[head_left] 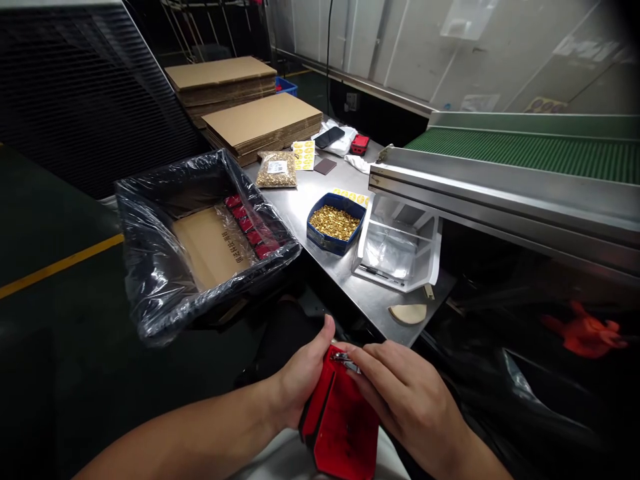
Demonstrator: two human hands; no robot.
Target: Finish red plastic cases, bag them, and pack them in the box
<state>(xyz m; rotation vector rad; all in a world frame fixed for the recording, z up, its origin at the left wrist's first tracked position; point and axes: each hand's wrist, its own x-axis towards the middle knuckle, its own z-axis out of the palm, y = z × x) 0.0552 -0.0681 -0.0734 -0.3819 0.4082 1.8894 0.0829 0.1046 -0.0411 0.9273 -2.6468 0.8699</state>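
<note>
Low in the view, my left hand (301, 380) is wrapped around the left side of a red and black plastic case (349, 427), its thumb pointing up past the far end. My right hand (415, 393) is closed at the case's far right corner. Between its thumb and fingers is a small shiny metal piece (346, 361), pressed against the red plastic; the fingers cover part of it. The case is held tilted above my lap, with its hollow red inside facing up.
A black plastic-lined crate (165, 293) holding red packs (253, 230) stands at left. On the metal table (345, 283) are a blue tub (325, 241) of brass-coloured bits, a white bin (433, 257), a bag (277, 171) and cardboard stacks (265, 120). A green conveyor (525, 153) runs at right.
</note>
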